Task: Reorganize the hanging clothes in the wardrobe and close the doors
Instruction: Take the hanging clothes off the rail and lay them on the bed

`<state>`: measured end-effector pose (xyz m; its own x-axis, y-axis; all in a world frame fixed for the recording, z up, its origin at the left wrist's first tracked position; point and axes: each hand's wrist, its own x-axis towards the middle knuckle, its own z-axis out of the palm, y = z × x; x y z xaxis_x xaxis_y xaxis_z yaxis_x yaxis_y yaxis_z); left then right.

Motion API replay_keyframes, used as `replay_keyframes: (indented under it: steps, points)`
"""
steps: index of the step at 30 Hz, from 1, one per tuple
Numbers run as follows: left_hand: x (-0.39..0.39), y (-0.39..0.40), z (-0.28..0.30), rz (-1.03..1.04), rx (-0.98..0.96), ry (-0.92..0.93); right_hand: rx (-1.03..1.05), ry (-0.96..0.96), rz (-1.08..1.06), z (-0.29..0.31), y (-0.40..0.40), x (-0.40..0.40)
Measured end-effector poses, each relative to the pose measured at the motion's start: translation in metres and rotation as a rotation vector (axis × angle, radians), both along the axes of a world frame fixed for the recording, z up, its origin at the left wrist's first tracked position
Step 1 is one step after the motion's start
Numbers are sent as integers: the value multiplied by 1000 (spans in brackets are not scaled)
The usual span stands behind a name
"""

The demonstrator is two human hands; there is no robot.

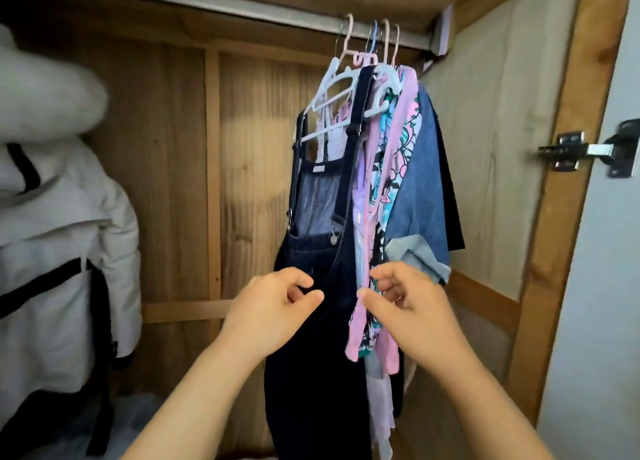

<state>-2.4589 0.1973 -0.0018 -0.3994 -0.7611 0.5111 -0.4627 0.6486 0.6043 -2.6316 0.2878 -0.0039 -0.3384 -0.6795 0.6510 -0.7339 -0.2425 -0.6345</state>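
Note:
Several garments hang bunched at the right end of the metal rail (242,9): dark denim dungarees (311,355) in front, a pink patterned garment (377,196), and a blue denim top (422,196). Their plastic hangers (346,85) crowd together under the rail. My left hand (273,307) pinches the dungarees' fabric at waist height between thumb and curled fingers. My right hand (405,297) pinches the edge of the pink garment just to the right. Both forearms reach up from the bottom of the view.
A white padded coat with black trim (52,251) hangs at the far left. Between it and the bunched clothes, the wooden back panel (180,182) shows. The wardrobe's right side wall (502,148) and a door hinge (588,151) stand at right.

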Motion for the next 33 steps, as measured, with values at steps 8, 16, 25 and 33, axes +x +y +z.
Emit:
replay_keyframes:
  steps: [8, 16, 25, 33]
  points:
    - [-29, -51, 66, 21, -100, 91, -132, 67, 45, 87, -48, -18]
    - [-29, -89, 143, 8, -281, 187, -285, 229, -6, 177, -72, -9]
    - [-32, -149, 200, -74, -396, 196, -334, 603, -500, 270, -125, -8]
    - [-43, -191, 218, -114, -446, 216, -220, 627, -763, 283, -159, -21]
